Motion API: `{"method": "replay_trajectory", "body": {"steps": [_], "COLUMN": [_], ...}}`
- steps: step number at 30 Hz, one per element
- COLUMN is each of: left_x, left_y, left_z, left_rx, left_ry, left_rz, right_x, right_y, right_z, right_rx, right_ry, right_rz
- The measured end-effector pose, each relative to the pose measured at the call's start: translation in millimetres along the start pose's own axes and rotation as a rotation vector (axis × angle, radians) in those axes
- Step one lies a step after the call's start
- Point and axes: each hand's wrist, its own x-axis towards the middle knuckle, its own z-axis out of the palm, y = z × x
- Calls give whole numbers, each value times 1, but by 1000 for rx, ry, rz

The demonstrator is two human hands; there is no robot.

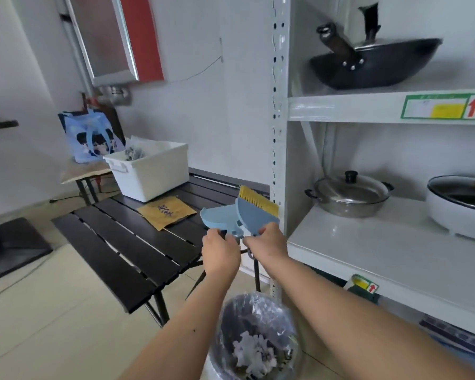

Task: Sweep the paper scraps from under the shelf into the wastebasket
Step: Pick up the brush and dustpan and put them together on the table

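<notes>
I hold a small blue dustpan (217, 218) and a blue hand brush (254, 212) with yellow bristles, raised in front of me, the brush nested against the pan. My left hand (220, 250) grips the dustpan's handle. My right hand (269, 241) grips the brush's handle. Both are held above the black table's edge, beside the shelf's post (279, 133). Below my forearms stands the wastebasket (231, 319) with a clear liner, and white paper scraps (254, 352) lie inside it. The floor under the shelf is mostly hidden by my right arm.
A black slatted table (126, 248) on the left carries a white plastic bin (151, 174) and a brown envelope (166, 212). The white shelf (381, 259) on the right holds a steel pot (348, 194), a white electric cooker (461, 207) and a wok (373, 64) above. Tiled floor lies at lower left.
</notes>
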Motion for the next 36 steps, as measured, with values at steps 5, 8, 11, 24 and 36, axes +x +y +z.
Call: {"method": "replay_trajectory", "body": {"steps": [5, 8, 11, 24, 36], "left_x": [26, 35, 39, 50, 55], "left_y": [17, 20, 21, 14, 13], "left_z": [-2, 5, 10, 8, 15], "left_rx": [-480, -675, -859, -965, -853], "left_ry": [-130, -192, -211, -205, -121], "left_rz": [-369, -464, -523, -560, -565], "right_x": [25, 37, 49, 64, 52], "right_y": [-26, -34, -37, -42, -31], "right_z": [10, 19, 29, 45, 40], "right_rx": [-59, -148, -234, -331, -260], "right_ry": [-15, -56, -77, -16, -76], "right_rz": [-80, -80, -69, -79, -36]}}
